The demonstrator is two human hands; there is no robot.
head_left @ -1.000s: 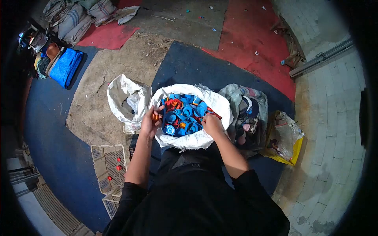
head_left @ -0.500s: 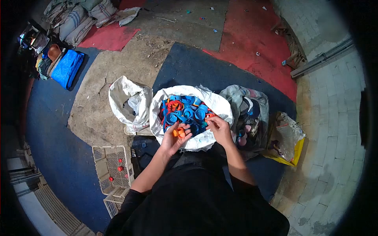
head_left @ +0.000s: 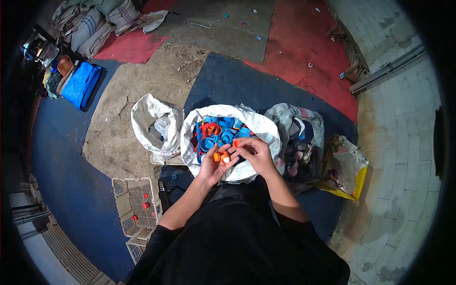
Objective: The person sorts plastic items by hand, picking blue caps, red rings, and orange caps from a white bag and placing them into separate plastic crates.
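A white woven sack [head_left: 264,127] stands in front of me, full of blue plastic caps [head_left: 207,143] with some red ones among them. Over its near side my left hand [head_left: 210,172] is turned palm up and cupped around a few orange caps [head_left: 217,156]; one shows a white inside. Close beside it, my right hand [head_left: 261,157] pinches an orange-red cap [head_left: 236,143] between thumb and fingers. The two hands nearly touch at the fingertips.
Left of the sack is a white sack [head_left: 142,118] with pale plastic inside. To the right stand a clear bag [head_left: 316,128] of mixed items and a yellow-edged bag [head_left: 360,183]. A cream crate [head_left: 124,202] holds a few red caps. A block wall [head_left: 399,190] borders the right.
My right hand has moved left from the sack's right side toward my left hand, with an orange-red cap now showing in its fingers. My left hand has shifted slightly right.
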